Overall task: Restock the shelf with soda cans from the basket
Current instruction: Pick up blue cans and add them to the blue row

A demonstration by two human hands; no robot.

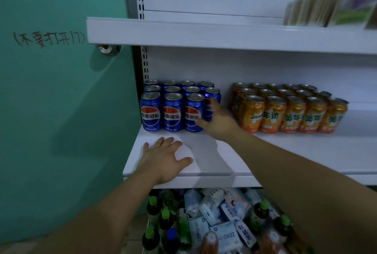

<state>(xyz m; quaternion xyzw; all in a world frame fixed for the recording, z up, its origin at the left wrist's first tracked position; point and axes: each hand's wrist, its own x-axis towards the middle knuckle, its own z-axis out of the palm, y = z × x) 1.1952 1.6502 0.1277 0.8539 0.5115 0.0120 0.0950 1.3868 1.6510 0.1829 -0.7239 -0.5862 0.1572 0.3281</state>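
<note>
Placing a blue can (214, 96) at frame centre, we reckon.
Our right hand (218, 120) grips it; our left hand (165, 158) lies flat, fingers spread, on the shelf (224, 162). Next, we'd release it upright.

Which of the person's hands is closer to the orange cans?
Right. The right hand grips a blue can just left of the orange cans; the left hand lies flat on the shelf farther left, nearer the front edge.
</note>
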